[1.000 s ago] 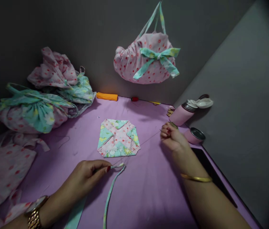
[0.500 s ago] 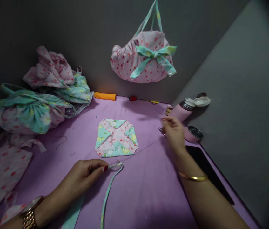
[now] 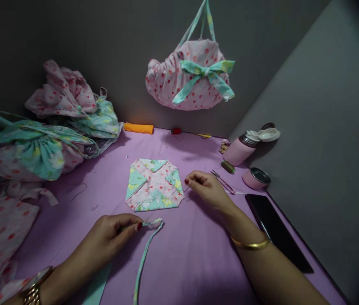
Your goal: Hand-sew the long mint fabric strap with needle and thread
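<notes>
My left hand (image 3: 115,235) pinches the end of a thin mint fabric cord (image 3: 146,250) between thumb and forefinger. A fine thread lies loose at the cord's tip. The rest of the cord curves down toward the front edge. My right hand (image 3: 206,188) is closed in a pinch just right of the folded fabric piece (image 3: 157,182), apart from it. A faint thread shows below its fingertips; a needle cannot be made out. The fabric piece is pink dotted and mint floral cloth, lying flat. Thread snips (image 3: 224,183) lie just beyond my right hand.
A pink bottle (image 3: 239,150), its cup lid (image 3: 256,178), a green thread spool (image 3: 228,166) and a black phone (image 3: 277,233) stand or lie on the right. Gathered fabric bags (image 3: 42,148) fill the left. Another bag (image 3: 195,80) hangs at the back, near an orange roll (image 3: 138,128).
My right hand has moved left and a little down, toward the fabric piece, uncovering the snips and green spool. The thread, earlier stretched taut to it, is slack. My left hand has barely moved.
</notes>
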Motion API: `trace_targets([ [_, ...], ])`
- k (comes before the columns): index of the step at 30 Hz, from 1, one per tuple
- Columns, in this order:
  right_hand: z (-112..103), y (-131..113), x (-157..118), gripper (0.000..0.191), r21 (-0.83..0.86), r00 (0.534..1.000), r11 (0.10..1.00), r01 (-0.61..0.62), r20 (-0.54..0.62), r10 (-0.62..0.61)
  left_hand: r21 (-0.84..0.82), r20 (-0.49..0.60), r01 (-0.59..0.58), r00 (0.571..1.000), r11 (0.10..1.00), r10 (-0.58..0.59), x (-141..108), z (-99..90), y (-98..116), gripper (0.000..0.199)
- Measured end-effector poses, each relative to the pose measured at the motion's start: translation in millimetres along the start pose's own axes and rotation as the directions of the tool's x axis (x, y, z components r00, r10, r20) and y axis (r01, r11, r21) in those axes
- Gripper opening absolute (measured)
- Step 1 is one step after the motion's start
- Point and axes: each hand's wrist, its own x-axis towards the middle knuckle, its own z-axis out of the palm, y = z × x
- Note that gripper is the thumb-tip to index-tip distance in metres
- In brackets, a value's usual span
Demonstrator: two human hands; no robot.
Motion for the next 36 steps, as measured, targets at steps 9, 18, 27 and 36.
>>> trace_targets([
  [9, -56.2, 31.4, 14.0, 0.017, -0.187, 0.818, 0.982, -0.038, -0.569, -0.077, 0.084, 0.043, 0.015, 0.999, 0.996, -0.018, 0.9, 0.6, -2.4, 0.028],
  [18, -52.3, 35.3, 13.1, 0.014, -0.359, 0.790, 0.923, -0.136, -0.602, -0.118, 0.098, 0.040, 0.041, 0.998, 0.994, -0.045, 2.7, 1.4, -2.8, 0.031],
  [27, 58.6, -38.5, -29.5, 0.011, -0.236, 0.944, 0.944, 0.232, 0.288, -0.160, 0.012, 0.037, 0.029, 0.999, 0.999, -0.030, 1.0, 1.5, -0.5, 0.025],
  [36, 68.8, -31.4, -35.6, 0.011, -0.274, 0.939, 0.937, 0.216, 0.322, -0.122, -0.079, 0.018, 0.110, 0.994, 0.991, -0.109, 1.8, 3.3, -4.3, 0.026],
])
